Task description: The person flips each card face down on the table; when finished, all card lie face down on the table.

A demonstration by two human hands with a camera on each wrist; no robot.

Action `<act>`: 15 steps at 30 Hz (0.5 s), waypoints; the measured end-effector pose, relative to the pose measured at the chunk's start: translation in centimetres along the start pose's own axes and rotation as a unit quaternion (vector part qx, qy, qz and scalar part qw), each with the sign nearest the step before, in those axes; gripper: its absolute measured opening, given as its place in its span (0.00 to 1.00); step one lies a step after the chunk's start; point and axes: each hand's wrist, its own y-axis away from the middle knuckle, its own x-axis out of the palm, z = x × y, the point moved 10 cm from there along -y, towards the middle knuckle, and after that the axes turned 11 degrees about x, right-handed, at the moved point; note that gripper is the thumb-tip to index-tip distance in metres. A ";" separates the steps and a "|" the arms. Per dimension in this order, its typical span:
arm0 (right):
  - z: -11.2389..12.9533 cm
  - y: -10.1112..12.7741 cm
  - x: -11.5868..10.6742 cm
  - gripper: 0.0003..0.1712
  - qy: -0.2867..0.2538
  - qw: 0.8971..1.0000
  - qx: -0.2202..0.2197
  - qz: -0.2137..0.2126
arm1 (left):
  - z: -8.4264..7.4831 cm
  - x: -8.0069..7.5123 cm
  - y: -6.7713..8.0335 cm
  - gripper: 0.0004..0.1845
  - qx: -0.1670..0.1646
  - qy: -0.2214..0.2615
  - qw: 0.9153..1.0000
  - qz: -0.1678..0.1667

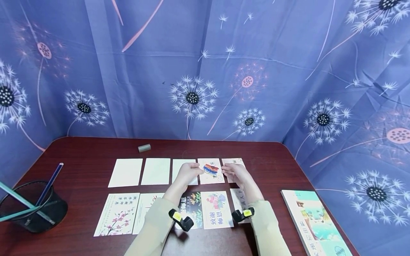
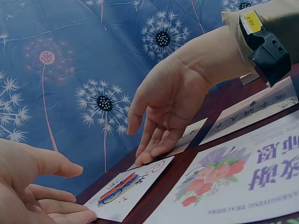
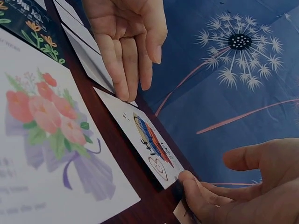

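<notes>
A white card with a red and blue drawing (image 1: 211,175) lies in the back row on the table. At its left edge is my left hand (image 1: 186,174), fingers extended and thumb raised apart from them. My right hand (image 1: 237,174) has its fingertips by the opposite edge, the fingers loosely straight. In the left wrist view, both hands flank the drawing card (image 2: 122,196), which lies flat. Partly under the right hand is another printed card (image 1: 238,161); a blank white card (image 1: 175,167) is partly covered by the left hand.
Two blank cards (image 1: 156,171) continue the back row leftward. The front row holds several printed cards, including a bouquet card (image 1: 217,217) and a blossom card (image 1: 116,214). A black mesh pen holder (image 1: 59,209) stands left, a book (image 1: 315,220) lies right, and a small grey cylinder (image 1: 144,148) sits behind.
</notes>
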 end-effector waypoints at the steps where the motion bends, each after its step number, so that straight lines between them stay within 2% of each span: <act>1: 0.0 0.0 -0.1 0.28 0.001 1.000 0.001 -0.003 | 0.0 0.0 0.0 0.28 0.000 0.000 1.000 0.000; 8: 0.2 0.0 -0.3 0.28 0.025 1.000 -0.002 -0.011 | -0.2 0.0 0.0 0.28 0.005 0.002 1.000 0.003; 15: 0.3 -0.2 -0.4 0.27 -0.010 1.000 -0.019 -0.022 | 0.0 0.1 0.0 0.28 0.001 0.008 1.000 0.005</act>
